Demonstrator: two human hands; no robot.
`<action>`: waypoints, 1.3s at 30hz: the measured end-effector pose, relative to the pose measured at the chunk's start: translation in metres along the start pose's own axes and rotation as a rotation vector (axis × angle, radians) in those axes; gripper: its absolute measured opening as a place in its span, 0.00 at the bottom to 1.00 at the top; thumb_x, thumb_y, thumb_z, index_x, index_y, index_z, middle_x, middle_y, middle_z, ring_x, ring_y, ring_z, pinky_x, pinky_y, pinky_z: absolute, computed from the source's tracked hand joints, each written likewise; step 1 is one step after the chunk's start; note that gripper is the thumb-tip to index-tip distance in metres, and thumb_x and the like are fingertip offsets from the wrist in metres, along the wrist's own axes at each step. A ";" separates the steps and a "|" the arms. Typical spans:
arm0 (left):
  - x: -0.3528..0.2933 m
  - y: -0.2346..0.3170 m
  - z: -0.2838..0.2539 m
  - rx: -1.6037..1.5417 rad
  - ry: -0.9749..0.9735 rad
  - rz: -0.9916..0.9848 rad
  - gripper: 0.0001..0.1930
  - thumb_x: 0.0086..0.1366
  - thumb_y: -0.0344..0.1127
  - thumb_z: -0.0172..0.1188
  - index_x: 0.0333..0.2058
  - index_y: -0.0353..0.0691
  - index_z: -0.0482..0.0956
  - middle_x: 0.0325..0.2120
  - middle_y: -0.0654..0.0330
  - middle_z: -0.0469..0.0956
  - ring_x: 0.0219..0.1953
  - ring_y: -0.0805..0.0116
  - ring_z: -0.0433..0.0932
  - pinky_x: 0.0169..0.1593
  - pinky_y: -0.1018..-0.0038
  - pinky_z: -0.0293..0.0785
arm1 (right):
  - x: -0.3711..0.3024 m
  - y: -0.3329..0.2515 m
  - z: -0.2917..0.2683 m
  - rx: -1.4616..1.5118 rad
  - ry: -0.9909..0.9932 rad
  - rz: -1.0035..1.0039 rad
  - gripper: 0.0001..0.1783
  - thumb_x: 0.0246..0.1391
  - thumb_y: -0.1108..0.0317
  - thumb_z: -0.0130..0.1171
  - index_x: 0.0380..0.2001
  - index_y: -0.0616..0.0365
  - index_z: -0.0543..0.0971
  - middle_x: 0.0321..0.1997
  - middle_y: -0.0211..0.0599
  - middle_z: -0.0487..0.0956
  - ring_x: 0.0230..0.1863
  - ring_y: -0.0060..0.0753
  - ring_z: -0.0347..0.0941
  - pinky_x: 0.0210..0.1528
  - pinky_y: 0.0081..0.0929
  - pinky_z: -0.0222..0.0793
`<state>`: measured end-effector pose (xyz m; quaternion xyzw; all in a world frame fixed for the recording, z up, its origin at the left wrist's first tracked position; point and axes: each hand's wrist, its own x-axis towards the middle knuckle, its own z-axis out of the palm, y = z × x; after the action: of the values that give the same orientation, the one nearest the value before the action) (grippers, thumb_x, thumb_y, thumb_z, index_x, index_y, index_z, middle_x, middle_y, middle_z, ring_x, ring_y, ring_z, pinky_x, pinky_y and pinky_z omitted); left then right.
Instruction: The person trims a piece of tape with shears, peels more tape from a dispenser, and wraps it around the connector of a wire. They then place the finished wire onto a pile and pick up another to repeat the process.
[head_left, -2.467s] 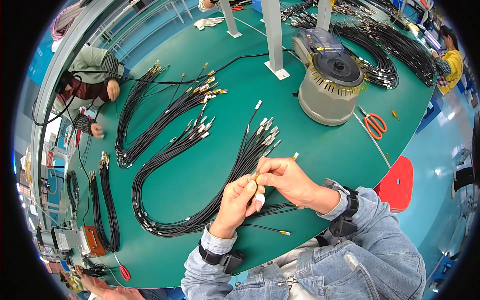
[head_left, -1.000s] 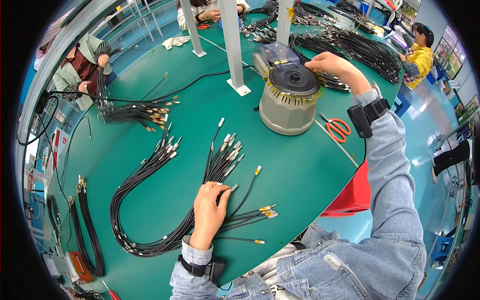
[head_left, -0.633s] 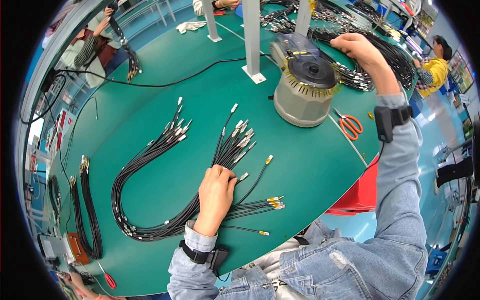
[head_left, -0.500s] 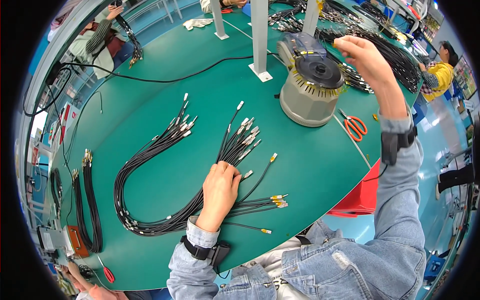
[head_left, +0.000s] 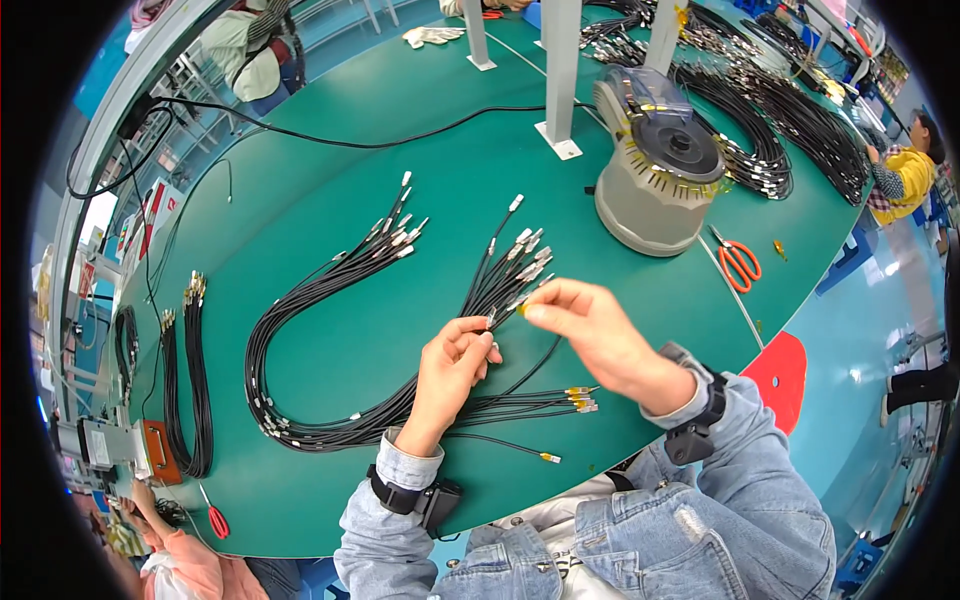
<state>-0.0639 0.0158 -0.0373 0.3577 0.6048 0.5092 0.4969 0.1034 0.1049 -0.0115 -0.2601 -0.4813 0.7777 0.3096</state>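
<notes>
- While our bare left hand (head_left: 450, 370) pinches a slim silver connector (head_left: 491, 317), long black cables (head_left: 370, 422) run beneath.
- Our bare right hand (head_left: 595, 335) grips yellow film (head_left: 523, 309).

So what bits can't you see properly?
All in the head view:
Silver connector: partly hidden by the left hand.
Yellow tape piece: too small, and partly covered by the right hand.
Black cable bundle: the left hand covers part of it.
Red stool: partly hidden by the denim sleeve.
Pale-jacketed co-worker: upper part cut off by the top edge.
</notes>
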 end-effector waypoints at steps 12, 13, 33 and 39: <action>-0.012 -0.012 0.009 -0.402 0.127 -0.062 0.10 0.63 0.33 0.51 0.38 0.33 0.76 0.23 0.67 0.73 0.21 0.83 0.65 0.23 0.87 0.61 | 0.004 0.038 0.029 0.040 0.014 0.055 0.07 0.53 0.70 0.55 0.33 0.62 0.74 0.33 0.31 0.75 0.37 0.20 0.69 0.43 0.20 0.64; -0.011 -0.013 0.012 -0.430 0.141 -0.063 0.10 0.63 0.32 0.51 0.38 0.33 0.76 0.23 0.66 0.74 0.21 0.83 0.65 0.23 0.87 0.61 | 0.004 0.037 0.030 0.060 0.009 0.046 0.07 0.53 0.70 0.55 0.33 0.63 0.74 0.33 0.32 0.75 0.37 0.20 0.69 0.42 0.20 0.64; -0.008 -0.018 0.035 -0.394 0.206 0.059 0.11 0.60 0.27 0.55 0.41 0.31 0.75 0.25 0.64 0.75 0.23 0.81 0.70 0.24 0.86 0.66 | 0.010 0.057 0.018 -0.168 0.162 -0.198 0.05 0.50 0.77 0.55 0.32 0.64 0.72 0.36 0.33 0.71 0.38 0.22 0.69 0.41 0.21 0.66; -0.007 -0.020 0.036 -0.381 0.228 0.092 0.10 0.60 0.26 0.55 0.41 0.31 0.75 0.27 0.62 0.76 0.25 0.80 0.72 0.25 0.85 0.68 | 0.007 0.056 0.020 -0.119 0.179 -0.186 0.05 0.50 0.77 0.55 0.32 0.64 0.72 0.35 0.33 0.72 0.38 0.22 0.69 0.41 0.21 0.66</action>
<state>-0.0261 0.0136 -0.0549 0.2247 0.5330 0.6734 0.4604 0.0716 0.0791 -0.0552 -0.3005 -0.5191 0.6895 0.4059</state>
